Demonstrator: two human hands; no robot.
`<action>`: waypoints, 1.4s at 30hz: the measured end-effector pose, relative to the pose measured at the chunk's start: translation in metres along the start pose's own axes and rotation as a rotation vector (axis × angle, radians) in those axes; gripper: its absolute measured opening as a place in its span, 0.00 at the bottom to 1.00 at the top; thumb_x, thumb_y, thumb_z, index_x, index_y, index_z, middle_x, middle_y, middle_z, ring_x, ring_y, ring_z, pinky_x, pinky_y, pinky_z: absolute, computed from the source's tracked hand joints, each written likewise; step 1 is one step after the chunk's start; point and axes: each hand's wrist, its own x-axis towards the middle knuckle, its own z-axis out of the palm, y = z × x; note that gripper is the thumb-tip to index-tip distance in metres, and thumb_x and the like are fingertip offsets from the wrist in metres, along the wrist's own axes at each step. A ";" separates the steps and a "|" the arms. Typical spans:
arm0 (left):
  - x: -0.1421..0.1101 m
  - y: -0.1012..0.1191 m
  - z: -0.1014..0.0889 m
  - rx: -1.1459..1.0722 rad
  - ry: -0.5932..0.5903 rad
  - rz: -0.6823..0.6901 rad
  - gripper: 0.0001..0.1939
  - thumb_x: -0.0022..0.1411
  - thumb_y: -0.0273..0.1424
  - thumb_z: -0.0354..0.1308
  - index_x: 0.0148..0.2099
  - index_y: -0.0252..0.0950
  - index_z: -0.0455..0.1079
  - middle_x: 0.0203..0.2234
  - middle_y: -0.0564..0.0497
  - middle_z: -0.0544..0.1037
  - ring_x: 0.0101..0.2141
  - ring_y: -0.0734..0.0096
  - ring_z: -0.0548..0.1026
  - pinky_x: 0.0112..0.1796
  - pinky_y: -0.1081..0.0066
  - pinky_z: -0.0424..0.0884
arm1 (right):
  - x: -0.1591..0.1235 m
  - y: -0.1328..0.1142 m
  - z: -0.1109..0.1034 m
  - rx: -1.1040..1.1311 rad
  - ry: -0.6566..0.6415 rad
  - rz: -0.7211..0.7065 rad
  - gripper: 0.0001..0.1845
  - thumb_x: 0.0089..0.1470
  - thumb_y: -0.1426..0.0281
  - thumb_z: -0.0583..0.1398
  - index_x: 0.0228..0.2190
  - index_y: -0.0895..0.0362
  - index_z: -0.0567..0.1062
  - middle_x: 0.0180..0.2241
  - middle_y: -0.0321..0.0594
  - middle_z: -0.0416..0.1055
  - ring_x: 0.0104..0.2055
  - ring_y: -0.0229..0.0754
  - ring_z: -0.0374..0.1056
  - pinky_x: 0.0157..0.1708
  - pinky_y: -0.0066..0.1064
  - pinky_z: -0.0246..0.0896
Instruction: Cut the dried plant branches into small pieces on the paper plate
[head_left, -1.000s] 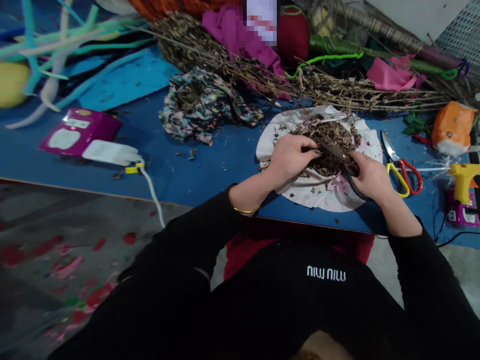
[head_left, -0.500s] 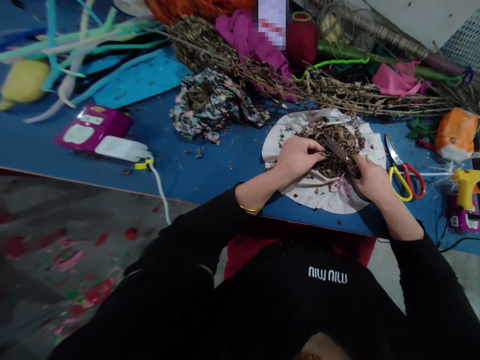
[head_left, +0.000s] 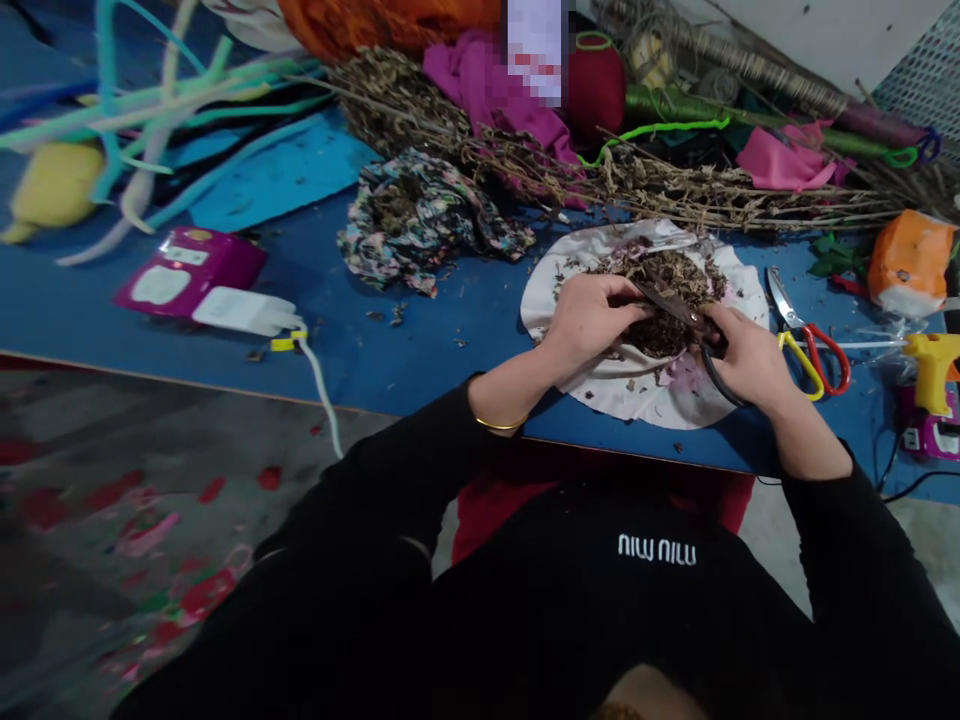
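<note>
A white cloth lies on the blue table, with a heap of dried plant bits on it. My left hand is closed at the heap's near left edge, pinching a piece of the dried material. My right hand grips the black handles of dark scissors, whose blades point left across the heap toward my left fingers.
Red-and-yellow scissors lie right of the cloth, then a yellow glue gun and an orange bag. Dried stalks run along the back. A patterned cloth and a purple power strip lie to the left.
Both hands have stayed at the heap with small shifts. The scissor blades have swung a little flatter toward my left fingers. The view has drifted slightly.
</note>
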 end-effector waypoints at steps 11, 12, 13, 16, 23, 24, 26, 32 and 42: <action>0.001 -0.002 0.000 0.063 0.003 0.017 0.06 0.55 0.33 0.66 0.29 0.36 0.80 0.19 0.51 0.78 0.24 0.69 0.75 0.26 0.70 0.70 | -0.001 -0.006 0.007 -0.148 -0.080 0.029 0.27 0.56 0.64 0.54 0.56 0.58 0.72 0.46 0.53 0.77 0.41 0.54 0.72 0.34 0.37 0.58; 0.001 -0.002 -0.001 0.063 0.005 0.012 0.06 0.55 0.33 0.66 0.29 0.36 0.80 0.18 0.51 0.78 0.22 0.70 0.74 0.25 0.71 0.69 | -0.001 -0.007 0.007 -0.152 -0.085 0.035 0.27 0.56 0.65 0.54 0.55 0.58 0.72 0.47 0.54 0.77 0.41 0.54 0.72 0.35 0.37 0.58; 0.001 -0.002 -0.001 0.059 0.005 0.008 0.06 0.55 0.33 0.65 0.29 0.36 0.80 0.18 0.52 0.77 0.21 0.71 0.73 0.24 0.71 0.68 | -0.001 -0.008 0.007 -0.156 -0.089 0.040 0.26 0.55 0.65 0.54 0.55 0.58 0.72 0.47 0.54 0.77 0.41 0.54 0.72 0.35 0.37 0.58; 0.003 -0.004 -0.001 0.034 -0.013 0.001 0.07 0.55 0.33 0.65 0.28 0.36 0.79 0.18 0.52 0.77 0.21 0.73 0.72 0.24 0.72 0.67 | -0.001 -0.010 0.005 -0.166 -0.095 0.038 0.28 0.56 0.64 0.54 0.56 0.58 0.71 0.47 0.53 0.76 0.42 0.55 0.72 0.34 0.37 0.58; 0.005 -0.001 -0.001 -0.015 -0.083 -0.024 0.07 0.53 0.34 0.66 0.27 0.36 0.78 0.16 0.52 0.76 0.21 0.72 0.73 0.21 0.74 0.66 | -0.001 -0.011 0.006 -0.210 -0.081 0.023 0.28 0.57 0.62 0.55 0.57 0.59 0.70 0.48 0.55 0.75 0.40 0.55 0.71 0.32 0.37 0.57; 0.005 0.001 -0.002 -0.025 -0.083 -0.029 0.07 0.54 0.34 0.66 0.26 0.36 0.77 0.17 0.52 0.76 0.21 0.72 0.74 0.21 0.74 0.66 | -0.001 -0.010 0.006 -0.205 -0.088 0.025 0.28 0.57 0.62 0.54 0.57 0.58 0.70 0.47 0.54 0.75 0.40 0.55 0.71 0.33 0.37 0.57; 0.004 0.003 -0.003 -0.036 -0.078 -0.039 0.08 0.54 0.33 0.65 0.25 0.37 0.75 0.16 0.52 0.76 0.21 0.73 0.74 0.21 0.74 0.67 | -0.001 -0.010 0.007 -0.192 -0.097 0.029 0.27 0.57 0.63 0.54 0.56 0.58 0.70 0.46 0.54 0.75 0.39 0.54 0.71 0.33 0.37 0.57; 0.004 0.000 -0.004 -0.022 -0.085 -0.048 0.09 0.54 0.33 0.65 0.23 0.37 0.75 0.13 0.53 0.73 0.18 0.75 0.70 0.20 0.74 0.67 | -0.001 -0.008 0.010 -0.178 -0.078 0.036 0.27 0.56 0.65 0.53 0.55 0.59 0.71 0.46 0.55 0.76 0.39 0.54 0.71 0.33 0.38 0.58; 0.007 0.001 -0.003 -0.018 -0.114 -0.041 0.10 0.56 0.33 0.66 0.24 0.37 0.76 0.17 0.51 0.77 0.21 0.70 0.75 0.23 0.72 0.70 | 0.000 -0.012 0.009 -0.205 -0.067 0.024 0.29 0.57 0.63 0.53 0.57 0.60 0.69 0.48 0.56 0.74 0.38 0.54 0.70 0.32 0.38 0.57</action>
